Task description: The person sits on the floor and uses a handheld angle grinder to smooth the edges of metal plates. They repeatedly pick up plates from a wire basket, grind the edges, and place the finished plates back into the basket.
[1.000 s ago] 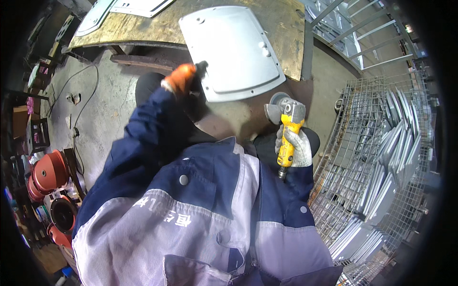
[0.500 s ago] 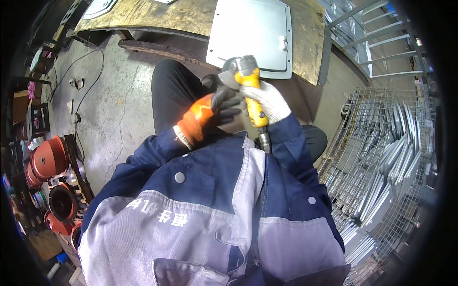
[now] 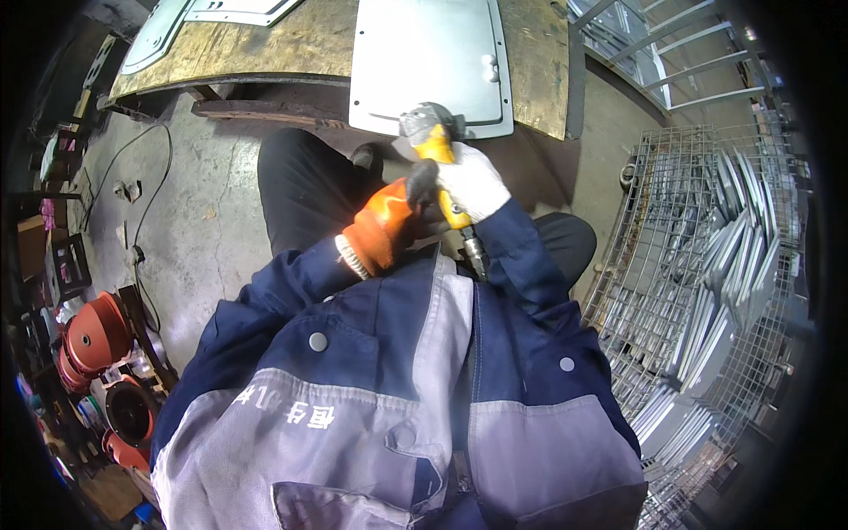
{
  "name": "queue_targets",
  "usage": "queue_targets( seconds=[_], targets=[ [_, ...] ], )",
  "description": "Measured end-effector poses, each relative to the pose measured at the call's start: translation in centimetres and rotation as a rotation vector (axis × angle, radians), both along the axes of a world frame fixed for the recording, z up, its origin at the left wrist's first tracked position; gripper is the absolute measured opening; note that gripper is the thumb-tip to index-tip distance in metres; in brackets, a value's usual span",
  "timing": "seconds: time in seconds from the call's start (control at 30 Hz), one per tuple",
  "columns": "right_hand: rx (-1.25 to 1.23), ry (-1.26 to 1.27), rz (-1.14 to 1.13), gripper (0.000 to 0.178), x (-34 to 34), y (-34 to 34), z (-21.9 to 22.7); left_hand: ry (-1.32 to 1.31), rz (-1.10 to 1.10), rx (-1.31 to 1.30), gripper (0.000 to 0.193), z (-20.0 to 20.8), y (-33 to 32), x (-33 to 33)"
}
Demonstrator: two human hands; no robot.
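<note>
Right-hand grip: the white-gloved right hand (image 3: 474,183) is closed around the body of a yellow power tool (image 3: 435,144).
Left-hand grip: the orange-gloved left hand (image 3: 386,221) has its dark fingertips against or just beside that body; whether they clasp it, I cannot tell.
Yellow power tool: above the lap, between the knees; its grey head points away toward the table, its metal end fitting (image 3: 475,254) back toward the jacket, probably so that the working end stays clear of the body.
White panel: the panel (image 3: 428,62) lies flat on the wooden table (image 3: 543,79), overhanging the near edge, which seems to keep its rim within reach. The tool's head overlaps that rim in view; contact is unclear.
Wire basket: on the right, this mesh basket (image 3: 632,234) holds many thin grey plates (image 3: 751,212), leaning on edge in rows, likely to save room.
Red-brown vessels: rounded vessels (image 3: 99,331) sit at left; one shows a dark opening, contents indistinct.
</note>
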State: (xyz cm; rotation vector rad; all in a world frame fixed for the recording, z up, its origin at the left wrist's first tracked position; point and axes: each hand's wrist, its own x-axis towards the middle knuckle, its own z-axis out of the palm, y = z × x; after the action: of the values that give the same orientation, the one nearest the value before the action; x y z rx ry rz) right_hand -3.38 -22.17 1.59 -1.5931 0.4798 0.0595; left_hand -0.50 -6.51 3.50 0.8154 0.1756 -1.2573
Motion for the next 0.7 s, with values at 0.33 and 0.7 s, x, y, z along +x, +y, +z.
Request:
queue_targets(
  seconds=[0.33, 0.7],
  targets=[
    [0.164, 0.042, -0.322, 0.031, -6.9, -10.4, 0.7, -0.173, -0.227, -0.016, 0.054, -0.7, -11.6, -1.8],
    [0.34, -0.056, 0.085, 0.024, -1.6, 0.7, -0.1, -0.301, -0.006, -0.009, 0.046, -0.3, 1.9, -1.8]
  ],
)
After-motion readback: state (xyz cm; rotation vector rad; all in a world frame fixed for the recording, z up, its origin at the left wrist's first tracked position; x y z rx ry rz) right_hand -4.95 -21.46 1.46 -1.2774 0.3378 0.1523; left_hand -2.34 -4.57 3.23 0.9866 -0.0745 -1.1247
